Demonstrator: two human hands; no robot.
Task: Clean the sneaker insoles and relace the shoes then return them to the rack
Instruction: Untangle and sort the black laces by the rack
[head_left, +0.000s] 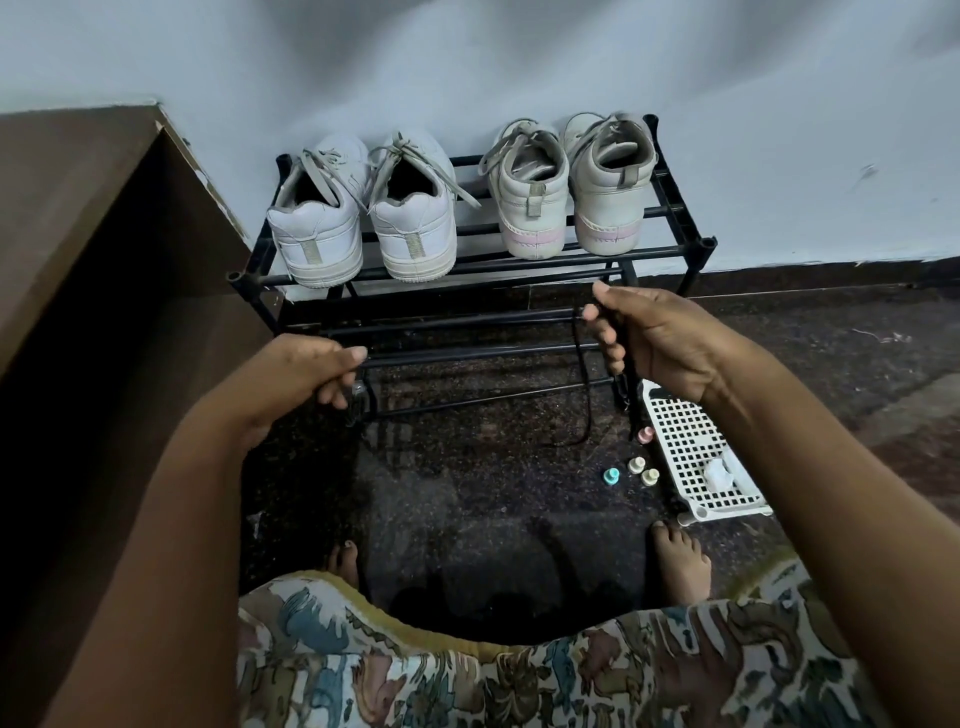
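Two pairs of white sneakers stand heel-out on the top tier of a black shoe rack (696, 244): a plain pair (363, 228) on the left and a pink-striped pair (566, 202) on the right, all laced. My right hand (654, 343) pinches a black lace (584, 395), and its strands hang down to the dark floor in front of the rack. My left hand (311, 374) hovers with curled fingers at the left end of the rack's lower bars. Against the dark background I cannot make out whether it grips anything.
A brown wooden cabinet (93, 249) fills the left side. A white perforated plastic tray (691, 457) lies on the floor at the right, with several small coloured pegs (634, 467) beside it. My bare feet (680, 561) and patterned clothing are at the bottom.
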